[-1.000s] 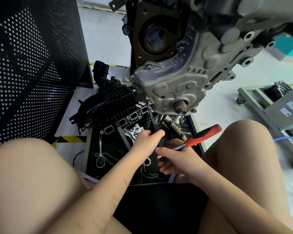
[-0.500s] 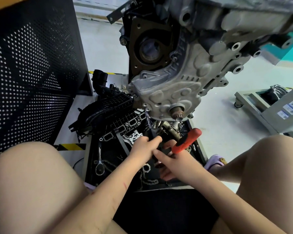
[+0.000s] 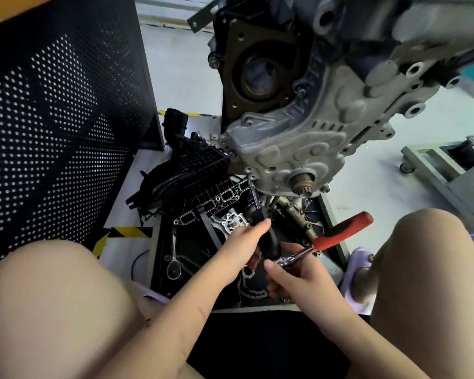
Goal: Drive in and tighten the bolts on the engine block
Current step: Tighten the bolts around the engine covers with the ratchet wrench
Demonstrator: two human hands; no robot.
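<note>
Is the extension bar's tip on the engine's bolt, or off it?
On it: the extension bar slants up from the left hand, its tip meeting a bolt at the engine cover's lower edge.

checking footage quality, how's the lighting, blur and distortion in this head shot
Head view: strong wide-angle bending at the edges, the perforated panel curving; bright floor nearly washed out, the parts tray dark; engine block evenly lit and fairly sharp; both hands sharp; knees large, soft.

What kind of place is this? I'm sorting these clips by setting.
Most likely an auto repair or engine-training workshop. An engine block hangs over a black tray of loose engine parts, the right hand holds a red-handled ratchet, and yellow-black hazard tape marks the floor.
</note>
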